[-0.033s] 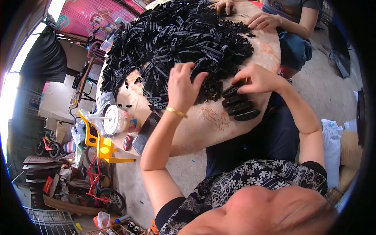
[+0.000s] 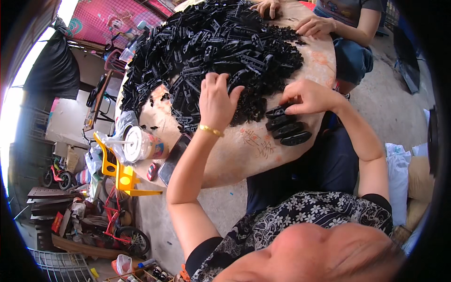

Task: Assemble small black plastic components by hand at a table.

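Note:
A big heap of black plastic parts [image 2: 202, 51] covers the far and left part of the round table [image 2: 322, 63]. My left hand [image 2: 217, 99] is at the heap's near edge, thumb spread from the fingers, with no part visibly held; its fingertips are over the black parts. To the right, my right hand [image 2: 306, 97] pinches the end of a long black plastic piece [image 2: 275, 113] between thumb and fingers. That piece is the farthest in a short row of similar rounded black pieces [image 2: 296, 138] lying side by side near the table's front right edge.
At the left table edge stand a lidded cup with a straw [image 2: 136, 144], a dark phone [image 2: 173, 160] and a small red object [image 2: 152, 171]. A yellow chair [image 2: 124, 176] is beside them. Another person's hands [image 2: 315, 26] rest at the table's far right.
My right hand has brought the black piece slightly nearer, down against the row. My left hand has shifted a little to the left.

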`<state>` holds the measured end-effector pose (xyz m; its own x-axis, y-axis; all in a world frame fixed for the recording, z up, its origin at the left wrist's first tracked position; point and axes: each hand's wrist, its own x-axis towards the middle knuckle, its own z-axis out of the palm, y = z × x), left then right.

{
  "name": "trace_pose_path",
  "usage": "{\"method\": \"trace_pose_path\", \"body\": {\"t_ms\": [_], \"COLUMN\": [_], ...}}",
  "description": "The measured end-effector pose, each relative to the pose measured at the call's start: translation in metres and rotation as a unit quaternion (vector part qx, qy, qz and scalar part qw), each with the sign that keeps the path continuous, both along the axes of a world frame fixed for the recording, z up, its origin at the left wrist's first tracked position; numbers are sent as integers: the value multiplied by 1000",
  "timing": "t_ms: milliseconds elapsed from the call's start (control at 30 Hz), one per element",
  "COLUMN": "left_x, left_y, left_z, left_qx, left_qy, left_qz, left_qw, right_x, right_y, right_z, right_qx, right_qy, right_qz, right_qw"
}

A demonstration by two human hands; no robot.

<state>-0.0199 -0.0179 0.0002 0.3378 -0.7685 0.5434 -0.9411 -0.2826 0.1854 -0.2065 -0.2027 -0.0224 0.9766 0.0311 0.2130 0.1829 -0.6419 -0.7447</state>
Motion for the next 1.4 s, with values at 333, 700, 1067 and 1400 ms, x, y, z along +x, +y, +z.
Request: {"method": "trace_pose_path", "body": {"t_ms": [333, 700, 1067, 1400], "left_x": [5, -22, -33, -34], "left_y": [-5, 13, 12, 16], "left_z": [-13, -16, -25, -23], "left_qx": [-15, -99, -52, -55], "left_qy": [-107, 667, 702, 702], "left_qz": [31, -159, -187, -178], "left_qw": [994, 721, 686, 687], "right_x": [22, 25, 24, 20], "right_y": [6, 9, 42, 53], "right_z": [-26, -22, 4, 4], "right_qx": [-197, -316, -43, -189], "right_qy": [-167, -169, -334, -349], "right_qz": [-170, -134, -119, -96], "right_qw": [951, 924, 934, 913]}}
